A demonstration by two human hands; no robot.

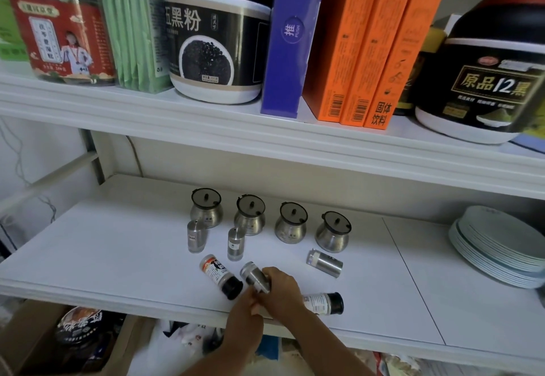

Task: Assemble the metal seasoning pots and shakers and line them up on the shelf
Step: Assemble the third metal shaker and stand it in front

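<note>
Right hand (280, 288) clamps tilted cylindrical steel shaker (255, 279) near white shelf (118, 257) front edge; left hand (246, 312) pinches its base. Best twist base squarely, then stand it beside upright shakers (236, 243).

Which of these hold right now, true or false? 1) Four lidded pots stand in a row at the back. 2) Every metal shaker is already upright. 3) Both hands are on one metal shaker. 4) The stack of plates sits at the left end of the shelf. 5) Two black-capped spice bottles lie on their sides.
1) True: four lidded pots stand in a row.
2) False: two shakers stand; another metal shaker lies on its side.
3) True: left hand and right hand hold the tilted shaker.
4) False: the plates are at the right end.
5) True: one bottle left of the hands, one right.
</note>
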